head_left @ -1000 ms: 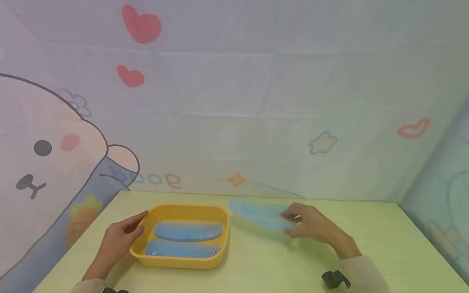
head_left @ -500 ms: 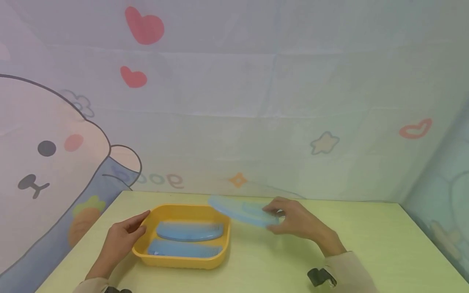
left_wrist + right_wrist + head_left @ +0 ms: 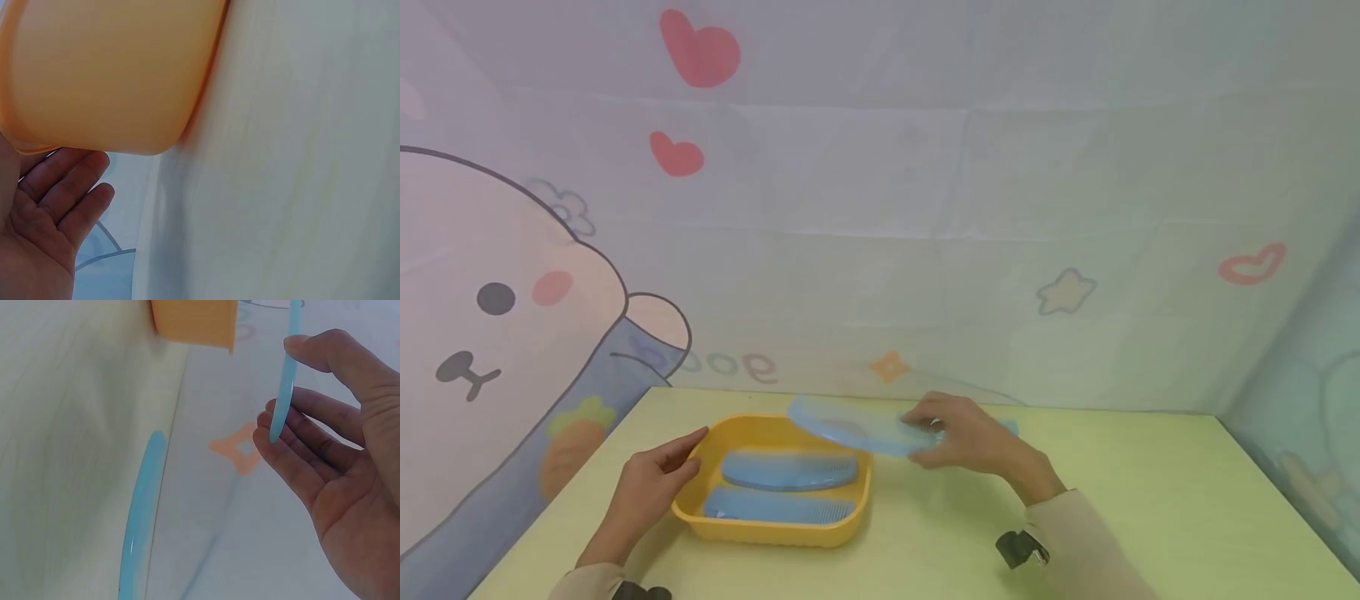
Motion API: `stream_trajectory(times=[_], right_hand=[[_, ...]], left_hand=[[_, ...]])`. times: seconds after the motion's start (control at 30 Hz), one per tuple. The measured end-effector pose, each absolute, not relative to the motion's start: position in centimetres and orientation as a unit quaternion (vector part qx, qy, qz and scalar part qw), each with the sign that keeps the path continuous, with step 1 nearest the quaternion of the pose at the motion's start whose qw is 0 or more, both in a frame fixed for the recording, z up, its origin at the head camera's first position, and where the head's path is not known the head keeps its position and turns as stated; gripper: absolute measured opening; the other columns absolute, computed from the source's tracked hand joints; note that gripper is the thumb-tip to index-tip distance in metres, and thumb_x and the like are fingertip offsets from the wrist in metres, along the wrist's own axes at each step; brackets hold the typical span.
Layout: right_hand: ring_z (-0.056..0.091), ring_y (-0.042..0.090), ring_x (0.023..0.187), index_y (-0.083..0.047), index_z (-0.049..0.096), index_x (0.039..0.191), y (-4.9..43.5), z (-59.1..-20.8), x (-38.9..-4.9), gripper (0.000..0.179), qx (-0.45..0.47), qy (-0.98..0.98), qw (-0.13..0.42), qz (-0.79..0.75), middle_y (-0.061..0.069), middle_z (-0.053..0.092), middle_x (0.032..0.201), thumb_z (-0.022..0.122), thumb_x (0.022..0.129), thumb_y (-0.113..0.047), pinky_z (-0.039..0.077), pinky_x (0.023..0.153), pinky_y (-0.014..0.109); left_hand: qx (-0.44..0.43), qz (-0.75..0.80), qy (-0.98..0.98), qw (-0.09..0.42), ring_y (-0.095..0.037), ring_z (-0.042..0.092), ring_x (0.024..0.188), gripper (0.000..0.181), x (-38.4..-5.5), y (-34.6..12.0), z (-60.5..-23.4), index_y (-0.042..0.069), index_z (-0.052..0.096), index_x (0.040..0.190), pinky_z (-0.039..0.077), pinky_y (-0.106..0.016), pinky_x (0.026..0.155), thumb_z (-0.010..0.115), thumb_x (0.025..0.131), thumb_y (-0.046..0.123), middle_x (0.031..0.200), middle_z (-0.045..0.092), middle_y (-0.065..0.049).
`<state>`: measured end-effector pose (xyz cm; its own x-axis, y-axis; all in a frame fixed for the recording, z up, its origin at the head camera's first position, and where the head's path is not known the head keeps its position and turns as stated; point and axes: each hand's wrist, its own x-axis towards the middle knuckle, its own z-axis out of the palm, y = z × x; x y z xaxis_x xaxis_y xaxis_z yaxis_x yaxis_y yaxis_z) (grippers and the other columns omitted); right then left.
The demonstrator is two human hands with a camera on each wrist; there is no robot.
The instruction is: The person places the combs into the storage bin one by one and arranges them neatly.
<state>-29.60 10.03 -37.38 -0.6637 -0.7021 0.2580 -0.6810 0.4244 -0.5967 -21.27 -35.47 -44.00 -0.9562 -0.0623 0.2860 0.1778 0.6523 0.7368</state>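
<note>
A yellow plastic basket [image 3: 775, 533] stands on the table with two blue combs [image 3: 790, 471] lying side by side in it. My left hand [image 3: 643, 496] is at the basket's left rim, thumb over the edge and fingers against the outer wall; in the left wrist view the lower fingers hang loosely beside it. Between thumb and fingertips, my right hand [image 3: 970, 437] pinches another blue comb [image 3: 835, 421] by one end. That comb is raised, its free end over the basket's back right part. The right wrist view shows it edge-on [image 3: 284, 394].
One more blue comb [image 3: 134, 531] lies on the table near its back edge, mostly hidden behind the right hand in the head view. A printed cloth [image 3: 865, 208] hangs behind the table [image 3: 1150, 492].
My right hand has carried the pinched comb leftward from beside the basket until it partly overlaps the basket. The comb behind the hand has come partly into sight. The left hand stays at the rim.
</note>
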Motion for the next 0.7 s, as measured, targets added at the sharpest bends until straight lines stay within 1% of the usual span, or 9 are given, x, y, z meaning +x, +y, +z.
stream_trajectory(times=[0.07, 0.13, 0.23, 0.33, 0.37, 0.4, 0.6, 0.63, 0.7], right_hand=[[0.065, 0.023, 0.106, 0.000, 0.075, 0.128, 9.4, -37.3, -29.8, 0.045, -0.412, 0.846, 0.015, -0.338, 0.000, 0.069, 0.112, 0.083, 0.089, -0.022, 0.057, 0.095, 0.042], [0.065, 0.020, 0.104, -0.002, 0.076, 0.127, 8.7, -37.2, -29.9, 0.044, -0.416, 0.848, 0.012, -0.328, -0.003, 0.068, 0.111, 0.083, 0.088, -0.022, 0.056, 0.094, 0.040], [0.064, 0.018, 0.102, -0.003, 0.076, 0.127, 7.8, -37.1, -30.2, 0.044, -0.424, 0.848, 0.014, -0.318, -0.004, 0.068, 0.111, 0.083, 0.087, -0.021, 0.056, 0.094, 0.039], [0.065, 0.018, 0.103, -0.003, 0.076, 0.127, 7.0, -36.9, -30.3, 0.045, -0.433, 0.846, 0.017, -0.311, -0.003, 0.069, 0.112, 0.082, 0.086, -0.019, 0.056, 0.093, 0.037], [0.065, 0.018, 0.103, -0.003, 0.076, 0.127, 6.7, -36.9, -30.3, 0.045, -0.436, 0.845, 0.017, -0.309, -0.002, 0.069, 0.112, 0.082, 0.086, -0.019, 0.056, 0.093, 0.037], [0.065, 0.019, 0.103, -0.002, 0.076, 0.127, 6.5, -36.8, -30.3, 0.045, -0.440, 0.844, 0.016, -0.305, -0.002, 0.069, 0.112, 0.081, 0.086, -0.019, 0.056, 0.092, 0.036], [0.064, 0.020, 0.100, -0.001, 0.076, 0.126, 5.0, -36.8, -30.6, 0.044, -0.457, 0.841, 0.020, -0.287, 0.004, 0.070, 0.113, 0.082, 0.086, -0.020, 0.055, 0.090, 0.035], [0.064, 0.020, 0.100, -0.002, 0.076, 0.126, 4.8, -36.9, -30.7, 0.044, -0.459, 0.842, 0.021, -0.284, 0.005, 0.070, 0.113, 0.082, 0.086, -0.020, 0.055, 0.090, 0.034], [0.065, 0.020, 0.100, -0.002, 0.077, 0.125, 4.3, -36.9, -30.9, 0.044, -0.462, 0.842, 0.022, -0.277, 0.005, 0.070, 0.113, 0.083, 0.086, -0.020, 0.055, 0.090, 0.033]], left_hand=[[-0.034, -0.417, -0.897, 0.146, -0.037, 0.070, 0.118, 0.043, -21.3, -35.5, -44.0, 0.000, 0.064, 0.146, 0.058, -0.017, 0.083, 0.068, 0.104, 0.006, 0.140, 0.065, -0.022], [-0.035, -0.418, -0.896, 0.147, -0.032, 0.071, 0.117, 0.043, -21.3, -35.5, -44.0, 0.000, 0.064, 0.146, 0.058, -0.017, 0.083, 0.069, 0.104, 0.006, 0.140, 0.065, -0.022], [-0.035, -0.419, -0.895, 0.149, -0.025, 0.071, 0.116, 0.043, -21.4, -35.6, -44.0, 0.001, 0.064, 0.146, 0.058, -0.017, 0.083, 0.069, 0.104, 0.006, 0.141, 0.065, -0.022], [-0.035, -0.421, -0.894, 0.146, -0.026, 0.071, 0.117, 0.043, -21.3, -35.5, -44.0, 0.000, 0.063, 0.146, 0.057, -0.016, 0.084, 0.068, 0.104, 0.006, 0.141, 0.064, -0.022], [-0.036, -0.421, -0.895, 0.146, -0.029, 0.071, 0.118, 0.043, -21.3, -35.5, -44.0, 0.000, 0.063, 0.146, 0.058, -0.017, 0.083, 0.068, 0.104, 0.006, 0.141, 0.064, -0.023], [-0.035, -0.421, -0.895, 0.146, -0.025, 0.071, 0.117, 0.043, -21.3, -35.5, -44.0, 0.000, 0.063, 0.146, 0.058, -0.016, 0.083, 0.069, 0.104, 0.005, 0.141, 0.064, -0.023], [-0.029, -0.417, -0.897, 0.143, -0.030, 0.070, 0.118, 0.043, -21.3, -35.4, -43.9, 0.000, 0.063, 0.146, 0.058, -0.016, 0.083, 0.068, 0.103, 0.005, 0.141, 0.065, -0.023], [-0.029, -0.417, -0.897, 0.141, -0.038, 0.069, 0.119, 0.043, -21.3, -35.4, -43.9, 0.000, 0.063, 0.146, 0.058, -0.017, 0.084, 0.068, 0.104, 0.005, 0.141, 0.064, -0.023], [-0.029, -0.418, -0.898, 0.138, -0.040, 0.068, 0.120, 0.044, -21.2, -35.4, -43.9, 0.000, 0.063, 0.147, 0.058, -0.017, 0.084, 0.068, 0.104, 0.005, 0.141, 0.064, -0.023]])
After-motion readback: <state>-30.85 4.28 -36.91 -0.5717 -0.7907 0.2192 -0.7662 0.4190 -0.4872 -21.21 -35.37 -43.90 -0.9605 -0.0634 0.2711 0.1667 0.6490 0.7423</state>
